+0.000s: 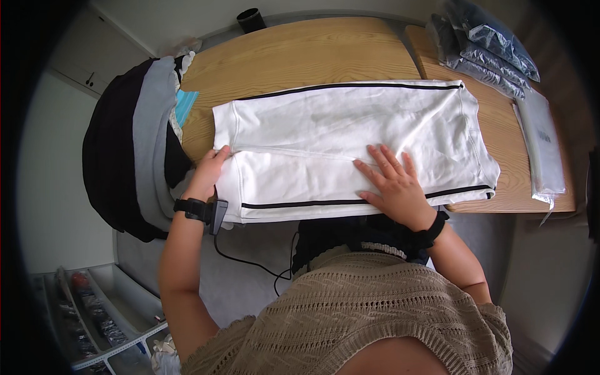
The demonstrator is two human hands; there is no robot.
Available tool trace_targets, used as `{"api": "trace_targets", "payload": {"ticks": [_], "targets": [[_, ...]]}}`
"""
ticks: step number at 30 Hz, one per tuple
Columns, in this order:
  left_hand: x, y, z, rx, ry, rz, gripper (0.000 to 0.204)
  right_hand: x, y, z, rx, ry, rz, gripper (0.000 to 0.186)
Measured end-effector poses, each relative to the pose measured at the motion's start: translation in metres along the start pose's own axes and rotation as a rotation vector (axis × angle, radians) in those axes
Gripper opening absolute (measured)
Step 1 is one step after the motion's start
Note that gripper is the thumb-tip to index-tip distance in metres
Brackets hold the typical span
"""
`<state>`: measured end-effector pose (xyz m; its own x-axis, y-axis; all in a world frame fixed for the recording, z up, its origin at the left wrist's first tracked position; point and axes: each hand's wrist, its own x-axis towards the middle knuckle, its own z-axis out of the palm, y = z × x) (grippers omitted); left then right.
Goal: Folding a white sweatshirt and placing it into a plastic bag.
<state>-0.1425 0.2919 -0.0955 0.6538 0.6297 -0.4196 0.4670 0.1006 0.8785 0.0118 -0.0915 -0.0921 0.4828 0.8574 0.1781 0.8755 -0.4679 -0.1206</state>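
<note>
White pants (300, 178) lie flat beneath the right hand (401, 195), whose fingers are spread loose on the cloth, holding nothing. The left hand (205, 177) has its fingers at the leg hems, where the two legs meet; whether they pinch the fabric, one cannot tell. A black stripe runs down each outer side, and the waistband points right. The pants stretch across a wooden table (300, 50), their waist end reaching over a second table (544, 203) on the right. Just left of the hems, dark and grey garments (147, 137) are heaped, a light-blue piece (186, 107) beside them. On the far right sit plastic-wrapped packages (484, 50), with flat clear bags (544, 147) nearer the person.
</note>
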Motion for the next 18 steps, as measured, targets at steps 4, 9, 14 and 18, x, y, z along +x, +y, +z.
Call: {"api": "trace_targets", "payload": {"ticks": [4,9,14,18], "targets": [[-0.020,-0.023,0.013,0.062,0.040,0.066,0.034,-0.010,0.030,-0.018,0.087,-0.105,-0.072,0.057],[-0.050,-0.002,0.016,-0.214,-0.131,-0.141,0.074,-0.004,0.000,-0.036,0.238,-0.149,0.057,0.062],[-0.044,0.006,0.026,-0.196,-0.132,-0.077,0.063,0.050,-0.096,-0.012,0.355,-0.010,-0.135,0.069],[-0.042,0.007,0.026,-0.138,-0.013,-0.137,0.053,0.088,-0.151,0.023,0.264,0.071,-0.111,0.061]]}}
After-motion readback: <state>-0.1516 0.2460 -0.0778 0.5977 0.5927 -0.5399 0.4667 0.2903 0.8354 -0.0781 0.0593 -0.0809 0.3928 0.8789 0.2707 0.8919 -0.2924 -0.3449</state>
